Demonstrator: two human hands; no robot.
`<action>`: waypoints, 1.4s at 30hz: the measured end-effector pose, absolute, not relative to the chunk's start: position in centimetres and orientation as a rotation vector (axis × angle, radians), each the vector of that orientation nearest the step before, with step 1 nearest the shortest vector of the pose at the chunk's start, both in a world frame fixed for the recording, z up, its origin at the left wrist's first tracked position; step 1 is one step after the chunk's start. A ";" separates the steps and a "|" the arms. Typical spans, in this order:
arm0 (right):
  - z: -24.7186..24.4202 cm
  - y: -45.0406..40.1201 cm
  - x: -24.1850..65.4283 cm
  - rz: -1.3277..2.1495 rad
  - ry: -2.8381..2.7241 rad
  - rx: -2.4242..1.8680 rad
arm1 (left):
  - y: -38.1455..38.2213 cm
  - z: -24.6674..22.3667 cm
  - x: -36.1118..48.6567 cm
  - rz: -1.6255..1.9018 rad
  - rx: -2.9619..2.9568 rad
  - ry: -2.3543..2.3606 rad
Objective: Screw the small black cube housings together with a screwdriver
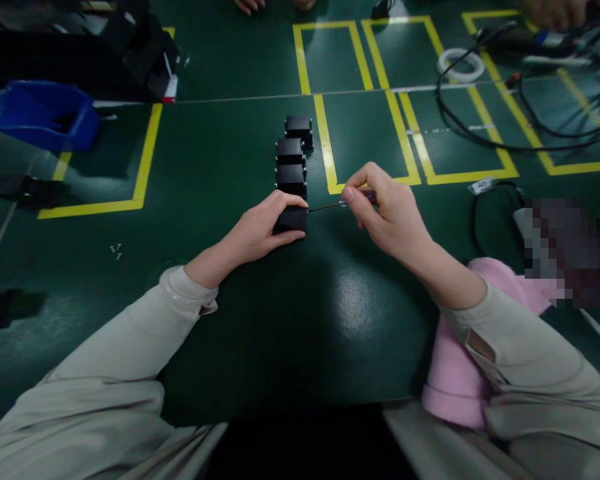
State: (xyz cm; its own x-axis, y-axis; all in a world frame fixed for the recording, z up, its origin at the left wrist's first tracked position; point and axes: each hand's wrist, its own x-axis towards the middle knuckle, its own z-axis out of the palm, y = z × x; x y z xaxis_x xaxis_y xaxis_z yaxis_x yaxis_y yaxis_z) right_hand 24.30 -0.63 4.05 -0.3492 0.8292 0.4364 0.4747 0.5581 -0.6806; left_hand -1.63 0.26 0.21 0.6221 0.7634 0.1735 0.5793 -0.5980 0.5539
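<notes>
My left hand [260, 229] grips a small black box [293, 219] from its left side, thumb and fingers on opposite faces, on the green table. A thin screwdriver [327, 206] is pinched in my right hand [383, 208]; its handle is mostly covered by the fingers. The screwdriver's tip meets the right side of the held box, by a small shiny screw. Beyond my left hand several similar black boxes [291, 175] stand in a column, with shiny screw heads at their sides.
Loose screws [116, 251] lie at the left. A blue bin [43, 117] stands at the far left by dark racks. Cables [460, 127] and a white tape roll [461, 65] are at the upper right. Pink cloth [457, 387] lies under my right forearm. A co-worker's hand [250, 5] shows at the top.
</notes>
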 end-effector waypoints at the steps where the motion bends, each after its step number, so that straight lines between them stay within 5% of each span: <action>1: 4.0 -0.6 24.3 0.569 -2.005 -1.057 | 0.2 0.2 -1.6 0.553 2.396 1.063; 42: 4.2 -0.8 24.1 0.549 -2.021 -0.994 | 0.3 0.2 -1.6 0.541 2.375 1.074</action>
State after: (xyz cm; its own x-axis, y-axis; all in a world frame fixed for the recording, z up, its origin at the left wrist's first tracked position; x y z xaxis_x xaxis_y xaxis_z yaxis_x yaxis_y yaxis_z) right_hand 24.09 -0.77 4.21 -0.3705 0.8018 0.4689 0.4545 0.5968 -0.6613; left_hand -1.64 0.27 0.22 0.6152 0.7728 0.1559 0.5855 -0.5803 0.5661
